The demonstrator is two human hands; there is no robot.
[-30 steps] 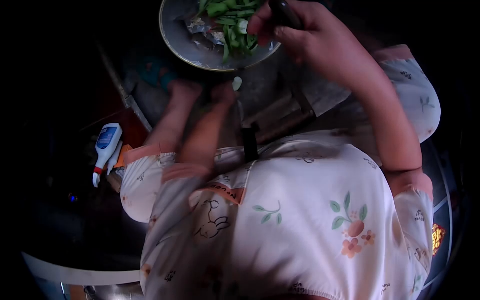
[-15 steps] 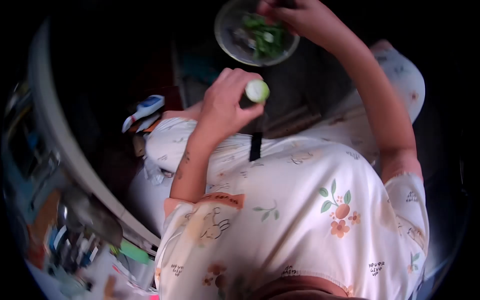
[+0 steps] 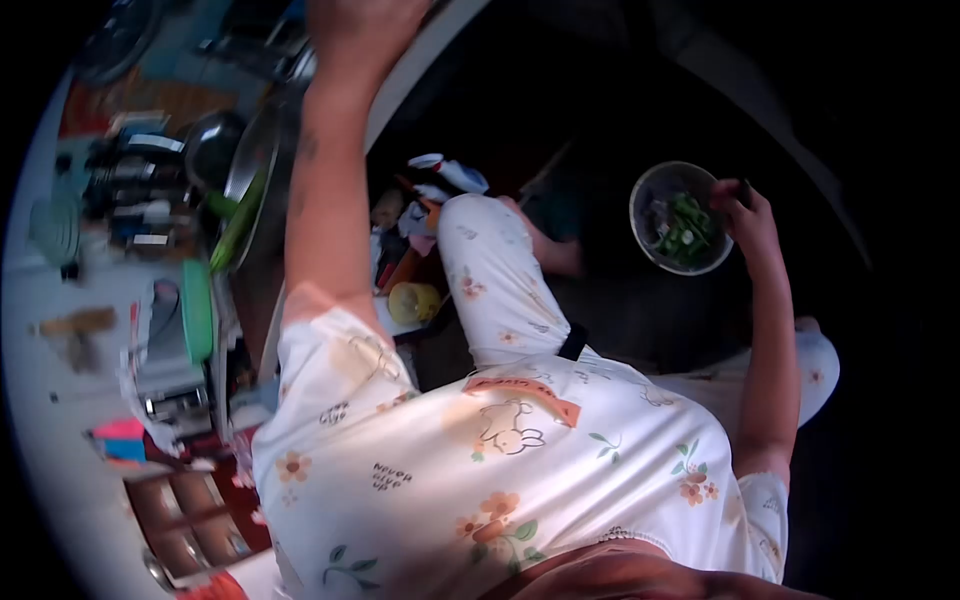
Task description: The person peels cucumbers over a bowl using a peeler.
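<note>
My left arm is stretched up to the top edge of the view, beside the counter. My left hand (image 3: pixel 365 25) is partly cut off there, its fingers out of sight, so what it holds does not show. My right hand (image 3: pixel 745 212) is closed at the right rim of a round bowl (image 3: pixel 637 232), with a small dark end sticking out above the fist. I cannot tell whether the hand grips the rim itself. Cut green vegetable pieces (image 3: pixel 686 222) lie in the bowl.
Left of my arm, long green vegetables (image 3: pixel 240 228) lie by a metal pan (image 3: pixel 262 135) among dark-handled utensils (image 3: pixel 145 185). A green board-like item (image 3: pixel 197 310) stands nearby. Near my knee are a yellow container (image 3: pixel 413 301) and a white-and-blue bottle (image 3: pixel 460 175).
The view has swung left, bringing the counter into sight. My left hand, earlier holding a pale green cut vegetable, has reached up and away. My right hand has moved to the bowl's rim.
</note>
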